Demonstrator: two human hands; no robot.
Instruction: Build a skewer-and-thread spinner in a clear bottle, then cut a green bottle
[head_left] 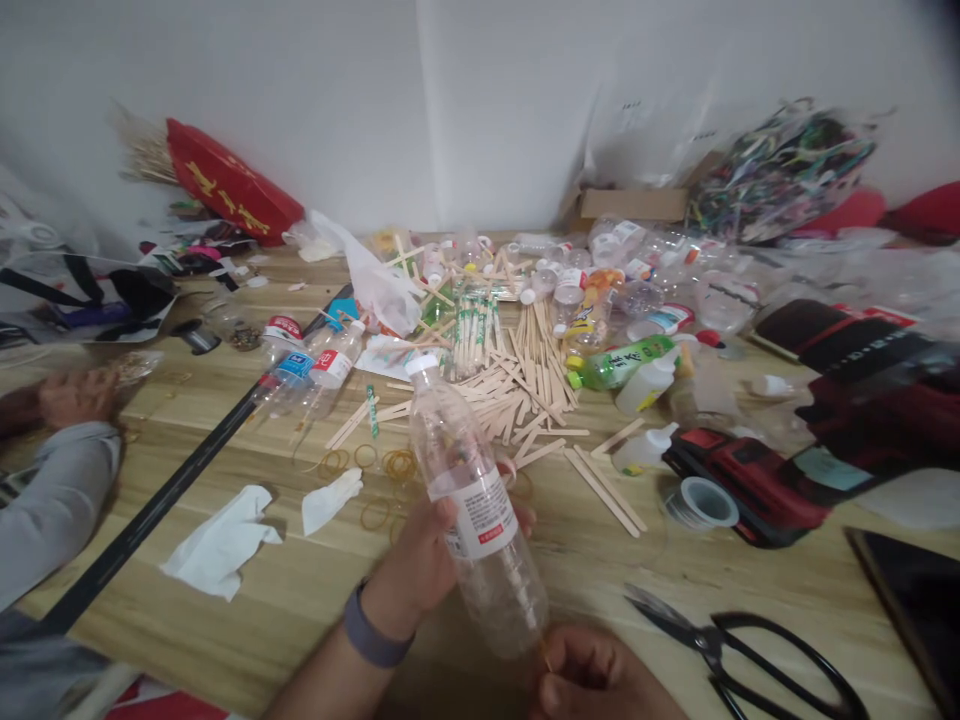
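My left hand (431,560) is wrapped round the middle of a clear plastic bottle (491,585) with a white cap and a printed label. The bottle is tilted, its cap pointing away from me and its base towards me. At that base, the fingers of my right hand (600,675) are pinched on a thin amber strand that looks like a rubber band (547,658); most of it is hidden. Loose rubber bands (399,464) lie on the table beyond my left hand. Large black-handled scissors (709,640) lie open to the right of my right hand.
Many wooden craft sticks (529,385) are heaped mid-table, with plastic bottles (660,280) behind. A red and black power tool (772,475) lies at right. Two labelled bottles (319,365), a black strip (165,500) and white gloves (225,545) lie left, near another person's hand (79,395).
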